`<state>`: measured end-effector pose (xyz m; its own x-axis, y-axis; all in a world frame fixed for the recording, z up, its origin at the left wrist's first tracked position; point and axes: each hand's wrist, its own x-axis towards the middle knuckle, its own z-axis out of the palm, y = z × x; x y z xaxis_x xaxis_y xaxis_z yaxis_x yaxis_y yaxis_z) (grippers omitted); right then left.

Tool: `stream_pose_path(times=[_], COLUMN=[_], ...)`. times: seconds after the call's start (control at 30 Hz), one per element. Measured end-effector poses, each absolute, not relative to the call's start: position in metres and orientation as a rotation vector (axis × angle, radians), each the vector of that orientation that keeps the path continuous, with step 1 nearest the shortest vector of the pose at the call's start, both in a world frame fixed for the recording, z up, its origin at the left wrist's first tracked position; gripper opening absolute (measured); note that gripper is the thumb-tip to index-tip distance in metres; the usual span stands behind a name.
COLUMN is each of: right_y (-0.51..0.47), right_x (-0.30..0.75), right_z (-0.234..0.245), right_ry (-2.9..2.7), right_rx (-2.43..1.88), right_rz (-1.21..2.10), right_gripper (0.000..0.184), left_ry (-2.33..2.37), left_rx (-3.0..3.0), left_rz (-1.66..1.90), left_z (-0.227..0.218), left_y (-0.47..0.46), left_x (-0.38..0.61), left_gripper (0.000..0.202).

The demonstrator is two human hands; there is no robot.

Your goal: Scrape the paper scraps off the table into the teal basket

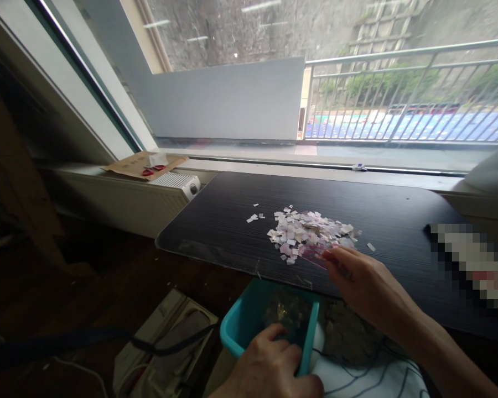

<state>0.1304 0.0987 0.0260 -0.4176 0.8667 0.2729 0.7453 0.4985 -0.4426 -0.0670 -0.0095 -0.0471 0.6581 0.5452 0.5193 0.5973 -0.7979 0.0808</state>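
Small cut pieces of paper (302, 226), mostly white with some pinkish ones, lie in a loose heap on the dark tabletop (216, 215). A few stray pieces sit to the heap's left and right. At the heap's near edge my right hand (357, 271) is closed on a thin, see-through pinkish sheet (313, 254), which touches the pieces. Below the table edge, my left hand (269, 359) is curled over the near rim of a teal bin (232, 326). Inside the bin are scraps and something shiny and yellowish, too dim to name.
Red-handled scissors (153, 170) rest on brown paper (128, 166) over the radiator (178, 182) at left. A blurred-out object (473, 260) lies at the table's right. Box-like items (170, 342) and a dark strap (170, 348) are on the floor. A window stands behind.
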Motion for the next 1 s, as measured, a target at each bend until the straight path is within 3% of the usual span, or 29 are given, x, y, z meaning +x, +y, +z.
stream_pose_path(times=[0.23, 1.0], right_y=[0.092, 0.104], right_x=[0.125, 0.118], right_z=[0.030, 0.028], right_ry=[-2.320, -2.398], right_rx=[-1.280, -1.152], right_rz=[0.545, 0.515], right_gripper=[0.019, 0.022], left_ry=[-0.952, -0.913], left_rx=[-2.751, -2.850], left_rz=[-0.827, -0.551], left_z=[-0.042, -0.044], left_y=[-0.007, -0.006], left_x=[-0.066, -0.065], left_gripper=[0.018, 0.015])
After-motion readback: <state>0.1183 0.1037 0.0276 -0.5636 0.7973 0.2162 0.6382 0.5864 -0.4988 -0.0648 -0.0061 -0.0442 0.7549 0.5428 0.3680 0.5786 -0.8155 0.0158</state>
